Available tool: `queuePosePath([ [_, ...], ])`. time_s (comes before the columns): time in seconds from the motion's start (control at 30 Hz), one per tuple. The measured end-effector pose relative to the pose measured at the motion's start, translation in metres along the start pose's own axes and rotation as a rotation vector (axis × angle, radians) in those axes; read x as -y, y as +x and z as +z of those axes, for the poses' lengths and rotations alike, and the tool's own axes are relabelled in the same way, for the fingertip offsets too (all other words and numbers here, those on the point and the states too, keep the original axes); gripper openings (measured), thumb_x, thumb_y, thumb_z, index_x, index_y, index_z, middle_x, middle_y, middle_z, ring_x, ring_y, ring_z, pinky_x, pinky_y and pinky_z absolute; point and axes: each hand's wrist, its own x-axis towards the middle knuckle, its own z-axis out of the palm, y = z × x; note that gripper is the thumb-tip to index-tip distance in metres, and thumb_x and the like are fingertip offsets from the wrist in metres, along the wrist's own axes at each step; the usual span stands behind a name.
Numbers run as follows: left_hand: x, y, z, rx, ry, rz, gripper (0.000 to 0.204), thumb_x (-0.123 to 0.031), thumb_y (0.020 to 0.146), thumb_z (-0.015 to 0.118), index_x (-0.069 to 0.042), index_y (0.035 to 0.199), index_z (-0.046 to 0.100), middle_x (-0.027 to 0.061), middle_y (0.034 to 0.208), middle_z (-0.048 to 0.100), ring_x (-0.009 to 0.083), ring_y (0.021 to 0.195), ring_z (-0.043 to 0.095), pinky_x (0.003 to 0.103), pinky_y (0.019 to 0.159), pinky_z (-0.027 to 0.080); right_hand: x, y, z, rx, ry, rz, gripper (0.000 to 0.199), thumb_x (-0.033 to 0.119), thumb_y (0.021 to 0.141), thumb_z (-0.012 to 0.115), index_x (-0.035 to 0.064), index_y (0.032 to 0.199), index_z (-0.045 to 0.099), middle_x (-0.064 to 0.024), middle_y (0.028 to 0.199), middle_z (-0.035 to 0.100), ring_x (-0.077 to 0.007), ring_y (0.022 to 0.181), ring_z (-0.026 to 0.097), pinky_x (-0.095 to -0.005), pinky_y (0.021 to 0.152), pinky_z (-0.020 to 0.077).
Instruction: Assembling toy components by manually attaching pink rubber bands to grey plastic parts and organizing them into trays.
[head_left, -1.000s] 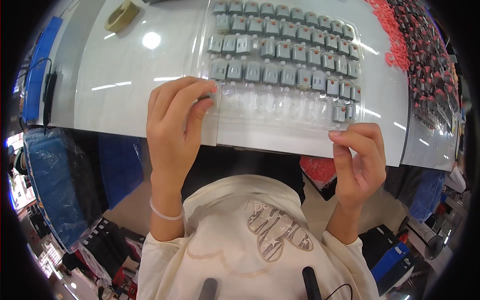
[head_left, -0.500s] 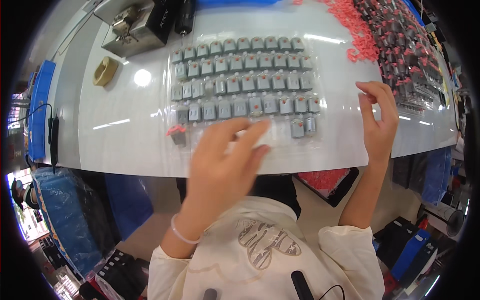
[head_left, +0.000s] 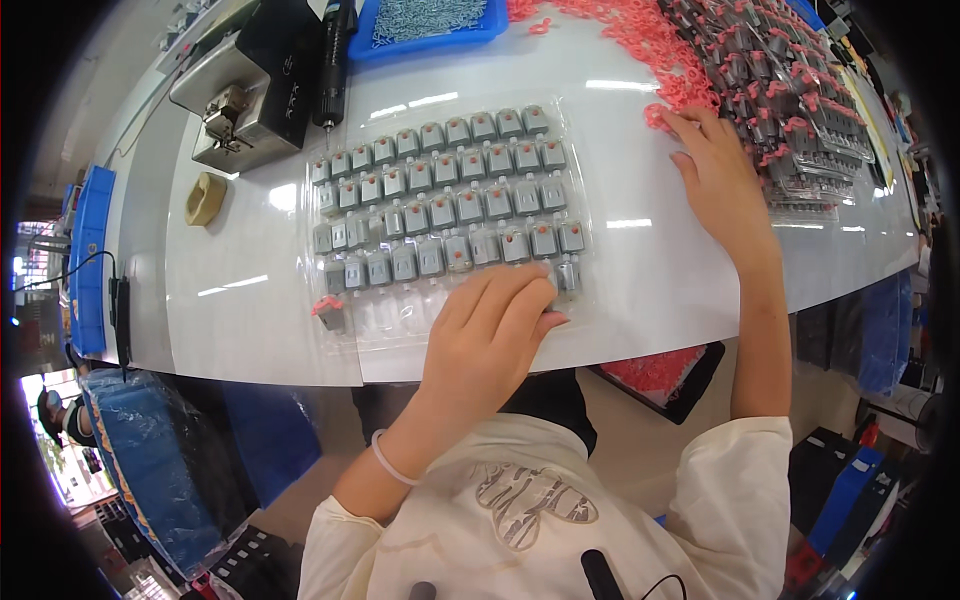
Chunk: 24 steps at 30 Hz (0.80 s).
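Note:
Rows of small grey motors (head_left: 441, 211), many with an orange-red dot, fill a clear plastic tray (head_left: 583, 170). At the tray's near right corner my left hand (head_left: 490, 325) is closed, its fingertips and thumb pinching a motor they mostly hide. Another motor (head_left: 568, 276) stands just beside those fingertips. My right hand (head_left: 722, 185) reaches to the heap of pink plastic clips (head_left: 672, 62), thumb apart from the fingers. Its index fingertip touches a clip (head_left: 657, 116) at the heap's near edge. One motor with a pink clip (head_left: 328, 312) on it sits at the tray's near left corner.
Stacked trays of motors with pink clips (head_left: 800, 110) stand at the right. A blue bin of small screws (head_left: 430, 22), an electric screwdriver (head_left: 334, 70) and a metal machine (head_left: 243, 105) are at the back. A tan tape roll (head_left: 206, 198) lies left.
My right hand has moved away and leftward to the pink clips. My left hand has gone right and closed at the motors in the near right corner. The view has shifted, showing the screw bin.

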Motion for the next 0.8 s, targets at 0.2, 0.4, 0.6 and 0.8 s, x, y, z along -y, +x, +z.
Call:
queuePosePath([
  [0.2,-0.026,-0.014,-0.030,-0.185,-1.060,-0.653,0.040,-0.026,0.095,0.053,0.005,0.120,0.046,0.0194,0.123,0.055,0.0231,0.090,0.063,0.027,0.073,0.053,0.001,0.006,-0.002,0.054,0.010,0.010,0.019,0.008,0.083,0.061,0.0043,0.101,0.060,-0.0079,0.097,0.057,-0.0284,0.095,0.054,-0.0370,0.083,0.0441],
  [0.4,-0.014,-0.059,-0.047,-0.161,-1.278,-0.573,0.038,-0.009,0.079,0.068,-0.001,0.113,0.053,0.0161,0.115,0.055,0.0226,0.087,0.062,0.029,0.074,0.053,0.023,-0.004,-0.029,0.112,0.142,0.031,0.008,0.008,0.081,0.061,0.0021,0.087,0.059,-0.0063,0.087,0.059,-0.0225,0.084,0.057,-0.0312,0.074,0.0436],
  [0.6,-0.037,-0.058,-0.059,-0.264,-1.251,-0.886,0.047,-0.026,0.076,0.077,0.000,0.109,0.056,0.0093,0.094,0.060,0.0188,0.079,0.062,0.025,0.064,0.049,0.111,-0.040,-0.074,0.417,0.934,-0.004,0.011,0.004,0.070,0.061,-0.0013,0.080,0.061,-0.0089,0.074,0.062,-0.0152,0.066,0.057,-0.0258,0.064,0.0450],
  [0.8,-0.028,-0.079,-0.052,-0.220,-1.280,-0.624,0.034,0.012,0.078,0.065,0.006,0.111,0.058,0.0146,0.108,0.060,0.0206,0.097,0.061,0.031,0.084,0.051,0.167,-0.050,-0.052,0.604,1.186,-0.009,0.015,-0.004,0.065,0.064,-0.0018,0.080,0.066,-0.0094,0.075,0.064,-0.0158,0.066,0.060,-0.0244,0.058,0.0459],
])
